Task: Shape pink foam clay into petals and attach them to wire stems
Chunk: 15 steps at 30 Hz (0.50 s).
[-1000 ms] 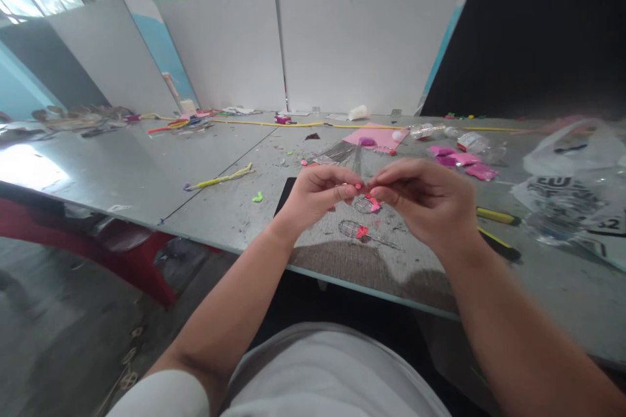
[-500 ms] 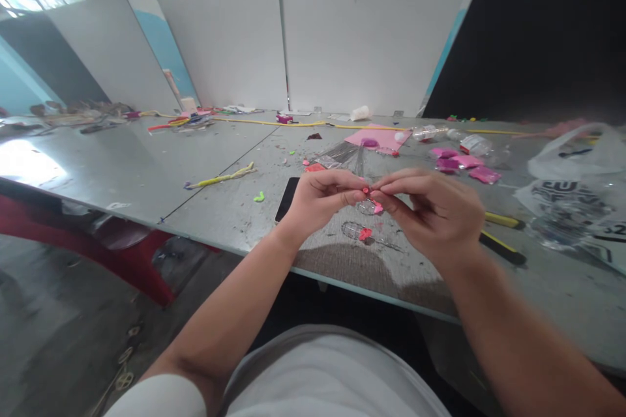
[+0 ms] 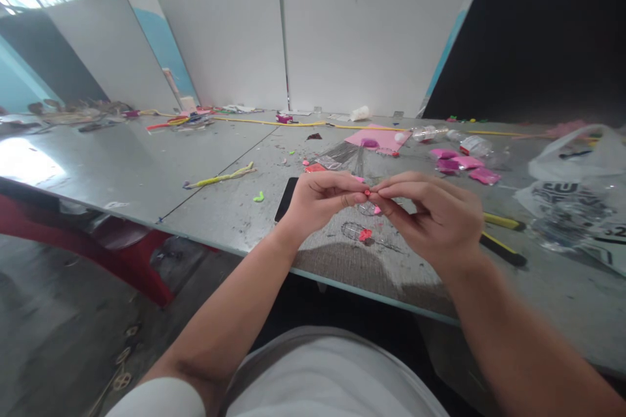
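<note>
Between the fingertips of both hands is a small red piece of modelling clay [image 3: 366,193], held above the table. My left hand [image 3: 328,199] pinches it from the left, thumb below and fingers above. From the right, my right hand [image 3: 430,212] pinches it the same way, its fingertips meeting those of the left. Below them on the table lies a wire shape [image 3: 351,230] with a red clay flower [image 3: 364,234] on it. Another wire piece with pink clay [image 3: 377,210] is partly hidden behind the hands. A phone [image 3: 286,200] lies beside my left wrist.
Yellow-black tools [image 3: 503,251] lie right of my right hand. Further right is a plastic bag [image 3: 562,192]. Behind are pink clay packets [image 3: 467,161], plastic bottles [image 3: 476,145] and a pink sheet [image 3: 381,135]. Leftward lie a yellow-green twisted strand [image 3: 220,178] and green clay [image 3: 259,197].
Both hands stay nearly in place around the red clay. The fingertips shift slightly, and the right fingers close in a little nearer the left ones.
</note>
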### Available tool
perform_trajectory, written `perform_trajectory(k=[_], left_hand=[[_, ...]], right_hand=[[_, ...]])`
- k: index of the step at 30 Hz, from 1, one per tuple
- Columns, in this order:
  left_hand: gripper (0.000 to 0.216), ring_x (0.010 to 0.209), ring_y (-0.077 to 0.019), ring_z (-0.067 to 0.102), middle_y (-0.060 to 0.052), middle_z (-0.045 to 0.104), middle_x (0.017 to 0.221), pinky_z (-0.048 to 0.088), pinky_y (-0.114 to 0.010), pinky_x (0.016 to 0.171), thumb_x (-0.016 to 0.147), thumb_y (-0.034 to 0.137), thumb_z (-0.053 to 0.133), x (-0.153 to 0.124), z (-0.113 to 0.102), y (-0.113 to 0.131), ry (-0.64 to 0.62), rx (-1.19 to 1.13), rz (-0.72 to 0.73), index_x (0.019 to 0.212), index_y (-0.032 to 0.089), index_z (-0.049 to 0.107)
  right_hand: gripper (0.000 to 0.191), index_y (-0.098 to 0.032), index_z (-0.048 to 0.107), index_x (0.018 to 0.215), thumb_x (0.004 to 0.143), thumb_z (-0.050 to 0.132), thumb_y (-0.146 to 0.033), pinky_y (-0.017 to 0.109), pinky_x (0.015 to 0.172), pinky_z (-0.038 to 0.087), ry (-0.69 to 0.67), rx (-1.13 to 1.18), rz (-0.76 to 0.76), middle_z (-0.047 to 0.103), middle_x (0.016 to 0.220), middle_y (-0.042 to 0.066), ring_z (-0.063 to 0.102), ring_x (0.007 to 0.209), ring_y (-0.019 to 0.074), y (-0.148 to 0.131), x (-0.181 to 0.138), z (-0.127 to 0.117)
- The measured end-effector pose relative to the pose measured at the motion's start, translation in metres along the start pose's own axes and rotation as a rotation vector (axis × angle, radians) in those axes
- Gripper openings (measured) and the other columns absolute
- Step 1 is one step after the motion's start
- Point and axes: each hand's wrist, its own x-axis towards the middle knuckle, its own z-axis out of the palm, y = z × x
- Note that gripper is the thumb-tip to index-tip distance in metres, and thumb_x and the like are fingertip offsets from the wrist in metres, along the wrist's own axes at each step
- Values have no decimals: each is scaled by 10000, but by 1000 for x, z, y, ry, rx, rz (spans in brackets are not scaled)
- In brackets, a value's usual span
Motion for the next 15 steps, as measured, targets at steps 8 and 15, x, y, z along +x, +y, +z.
perform_trajectory(k=[8,15], left_hand=[[112,785,-149,755,-44,799,843,637,-246,684,783,261,900,0,-3,0,-39,41,51,889,246,866],[132,796,-133,742,-52,799,906,622,-225,686,807,231,879,-2,-5,2,-76,61,45,937,248,867]], right_hand=[[309,-309,711,1013,845,792,-63,331,672,611,-6,-35,-41,805,907,10,762,769,194,4,-3,0],[325,-280,696,1015,812,802,-48,317,680,604,-10,-51,-85,786,900,26,748,764,185,5,-4,0]])
